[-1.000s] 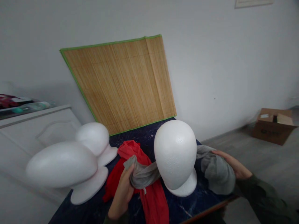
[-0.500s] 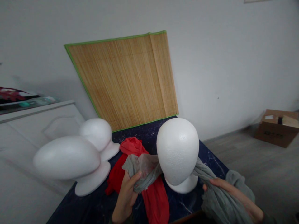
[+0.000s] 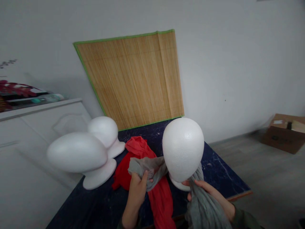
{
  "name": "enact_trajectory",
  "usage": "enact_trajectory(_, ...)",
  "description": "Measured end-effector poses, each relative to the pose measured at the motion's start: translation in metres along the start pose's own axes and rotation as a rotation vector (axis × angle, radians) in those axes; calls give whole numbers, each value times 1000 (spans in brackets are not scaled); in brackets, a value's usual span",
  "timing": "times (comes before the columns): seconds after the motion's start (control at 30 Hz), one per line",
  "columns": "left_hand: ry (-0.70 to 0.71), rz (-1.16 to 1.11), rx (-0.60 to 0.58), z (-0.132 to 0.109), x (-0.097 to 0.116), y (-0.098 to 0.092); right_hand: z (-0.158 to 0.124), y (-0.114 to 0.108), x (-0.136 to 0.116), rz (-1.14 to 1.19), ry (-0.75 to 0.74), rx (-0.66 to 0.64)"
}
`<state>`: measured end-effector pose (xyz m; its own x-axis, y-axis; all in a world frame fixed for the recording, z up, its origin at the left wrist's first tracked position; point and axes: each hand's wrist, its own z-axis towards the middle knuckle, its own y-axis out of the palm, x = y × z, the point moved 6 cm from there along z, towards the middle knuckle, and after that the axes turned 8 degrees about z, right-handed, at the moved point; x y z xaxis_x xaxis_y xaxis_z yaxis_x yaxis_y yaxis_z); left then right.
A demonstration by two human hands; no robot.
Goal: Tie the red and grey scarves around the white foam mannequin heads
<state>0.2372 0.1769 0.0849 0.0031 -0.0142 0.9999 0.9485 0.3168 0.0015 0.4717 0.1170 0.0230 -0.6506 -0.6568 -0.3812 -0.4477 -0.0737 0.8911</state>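
A white foam mannequin head (image 3: pixel 183 148) stands upright on the dark blue table. Behind its neck passes a grey scarf (image 3: pixel 158 165), coming out on both sides. My left hand (image 3: pixel 139 187) is closed on the scarf's shorter end, left of the foam head. Just below the head's right side, my right hand (image 3: pixel 209 194) grips the bunched longer part, which hangs down past the table's front edge. Under the left stretch of grey cloth lies a red scarf (image 3: pixel 159 200), crumpled at the back and trailing toward me.
Two more white foam heads (image 3: pixel 77 152) are on the table's left side. A bamboo mat (image 3: pixel 133 79) with green edging leans on the wall behind. White cabinets (image 3: pixel 64 117) border the left; a cardboard box (image 3: pixel 283 133) sits on the floor at right.
My right hand has moved left with the grey scarf, close beneath the foam head. My left hand still holds its end. The view has shifted slightly.
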Motion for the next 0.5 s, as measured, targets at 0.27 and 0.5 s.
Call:
enact_trajectory(0.27,398,371,-92,-6,21,7,1,1,4,64,-53,61)
enact_trajectory(0.5,417,665,91,-7,30,-1,-3,8,11,147,-61,7)
